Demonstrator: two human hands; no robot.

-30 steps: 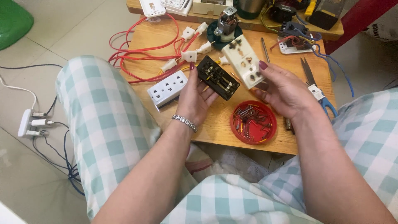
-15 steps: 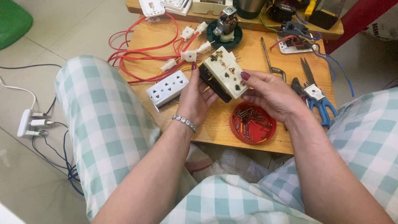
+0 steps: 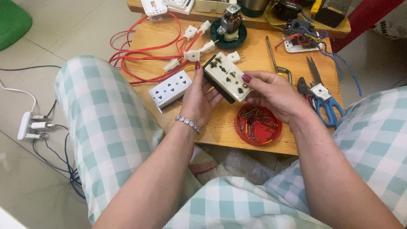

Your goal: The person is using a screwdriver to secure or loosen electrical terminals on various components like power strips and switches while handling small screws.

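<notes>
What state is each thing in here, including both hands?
Socket block: held above the table, face up, tilted.
Left hand: grip on its left end.
Right hand: grip on its right end.
White power strip: lying flat.
Red lid: holds screws.
Blue-handled scissors: closed.

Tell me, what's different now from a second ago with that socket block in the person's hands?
The two halves, held apart a second ago, are now pressed together into one socket block, cream face up, gripped by the left hand and right hand. The white power strip, red dish of screws and blue-handled pliers stayed put.
</notes>
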